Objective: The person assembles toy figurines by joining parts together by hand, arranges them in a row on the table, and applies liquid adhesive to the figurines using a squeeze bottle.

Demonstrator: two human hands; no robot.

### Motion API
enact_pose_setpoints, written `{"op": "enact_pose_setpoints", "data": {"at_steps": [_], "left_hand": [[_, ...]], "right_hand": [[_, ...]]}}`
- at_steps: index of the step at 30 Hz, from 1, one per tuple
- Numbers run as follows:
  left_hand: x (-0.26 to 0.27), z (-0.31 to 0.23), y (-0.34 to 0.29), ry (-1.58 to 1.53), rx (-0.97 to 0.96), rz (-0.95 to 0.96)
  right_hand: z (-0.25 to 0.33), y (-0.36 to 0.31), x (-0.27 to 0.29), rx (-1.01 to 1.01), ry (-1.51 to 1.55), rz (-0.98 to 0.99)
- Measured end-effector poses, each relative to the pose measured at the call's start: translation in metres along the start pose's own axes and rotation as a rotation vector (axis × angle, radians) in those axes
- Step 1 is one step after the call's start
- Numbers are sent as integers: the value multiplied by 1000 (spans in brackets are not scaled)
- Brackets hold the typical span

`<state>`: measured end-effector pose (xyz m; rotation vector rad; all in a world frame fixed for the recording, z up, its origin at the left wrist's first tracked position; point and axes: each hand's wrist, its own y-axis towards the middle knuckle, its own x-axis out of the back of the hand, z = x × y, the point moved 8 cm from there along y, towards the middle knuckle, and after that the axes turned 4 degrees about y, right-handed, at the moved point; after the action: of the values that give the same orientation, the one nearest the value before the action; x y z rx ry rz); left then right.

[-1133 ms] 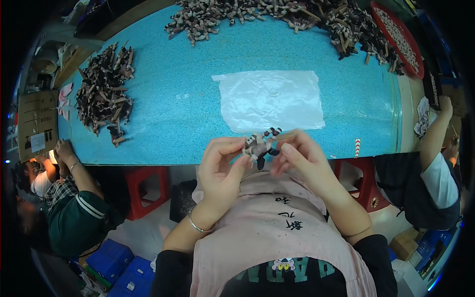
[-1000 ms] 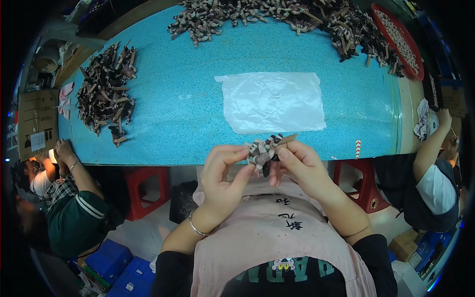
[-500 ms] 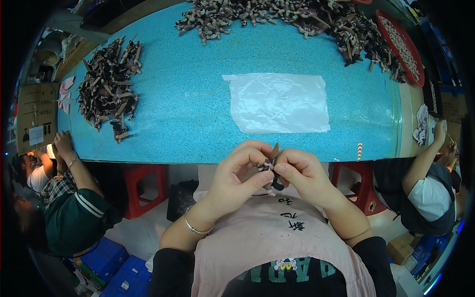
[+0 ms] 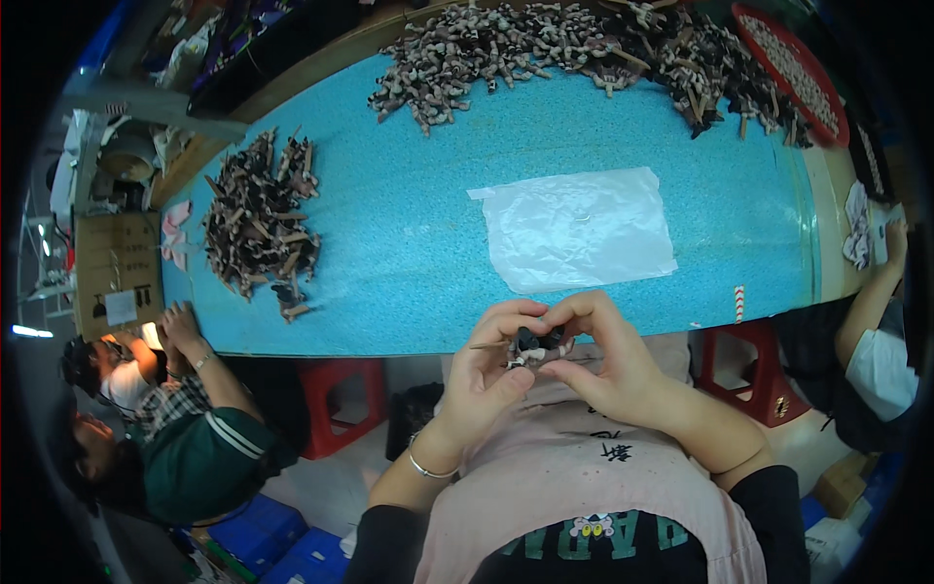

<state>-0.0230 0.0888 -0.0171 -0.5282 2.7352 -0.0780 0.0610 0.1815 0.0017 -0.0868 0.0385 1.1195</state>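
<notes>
Just off the table's near edge, my left hand [image 4: 484,378] and my right hand [image 4: 617,368] meet around a small black-and-white figurine [image 4: 535,350]. Fingers and thumbs of both hands close on it from either side. A thin tan strip [image 4: 488,346] sticks out of it toward the left, by my left fingers. My fingers cover part of the figurine, so its full shape is hidden. Beyond my hands, a crinkled white sheet [image 4: 545,238] lies on the blue tabletop [image 4: 399,224].
A pile of similar figurines with tan strips [image 4: 258,219] is at the left. Larger heaps [image 4: 486,49] line the far edge, beside a red tray [image 4: 837,131] of small pale pieces. Red stools [image 4: 336,404] stand below the table. Co-workers sit at both sides.
The figurine has been turned between my hands: its tan strip pointed up before and now points left. The whole view has shifted, with the table appearing farther right and lower.
</notes>
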Motion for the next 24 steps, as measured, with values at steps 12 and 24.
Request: {"op": "enact_pose_setpoints", "data": {"at_steps": [12, 24], "left_hand": [[15, -2, 10, 72, -107, -41], [102, -33, -22, 483, -294, -548]], "right_hand": [[10, 17, -4, 239, -94, -9], [165, -14, -45, 887, 222, 611]]}}
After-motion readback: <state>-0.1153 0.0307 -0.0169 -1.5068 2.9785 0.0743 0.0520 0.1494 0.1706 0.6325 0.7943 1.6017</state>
